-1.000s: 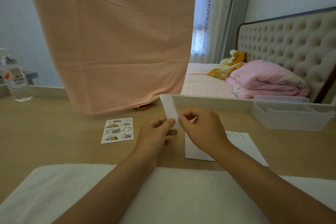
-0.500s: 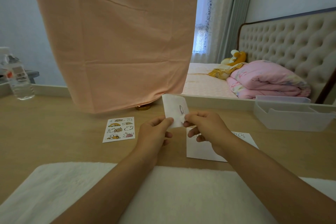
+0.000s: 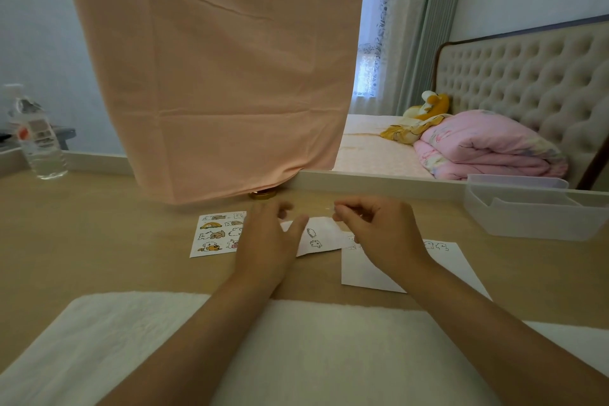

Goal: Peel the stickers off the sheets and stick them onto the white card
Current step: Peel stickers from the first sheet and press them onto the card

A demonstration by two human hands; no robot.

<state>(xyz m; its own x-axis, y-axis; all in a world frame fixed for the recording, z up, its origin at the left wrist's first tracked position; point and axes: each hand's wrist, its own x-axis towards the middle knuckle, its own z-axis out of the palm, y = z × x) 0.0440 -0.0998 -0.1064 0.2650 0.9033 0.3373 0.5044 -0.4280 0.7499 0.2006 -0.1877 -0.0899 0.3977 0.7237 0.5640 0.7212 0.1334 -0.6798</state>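
Note:
A colourful sticker sheet (image 3: 216, 234) lies flat on the wooden table, left of my hands. A second, mostly white sticker sheet (image 3: 318, 237) with a few outlined stickers lies low between my hands. My left hand (image 3: 268, 241) is blurred, its fingers spread and the thumb at that sheet's left edge. My right hand (image 3: 379, 234) hovers over the white card (image 3: 365, 270), thumb and forefinger pinched on a small pale sticker (image 3: 333, 213) that barely shows. A few stickers sit along the card's far edge; my right wrist hides part of the card.
A white towel (image 3: 131, 339) covers the table's near edge. A clear plastic box (image 3: 534, 217) stands at the right and a water bottle (image 3: 38, 138) at the far left. A peach cloth (image 3: 214, 76) hangs behind, a gold lid (image 3: 262, 194) under its hem.
The white sticker sheet has dropped from upright between both hands to low by the table. My left hand's fingers have spread off it. My right hand has pulled away to the right, still pinched.

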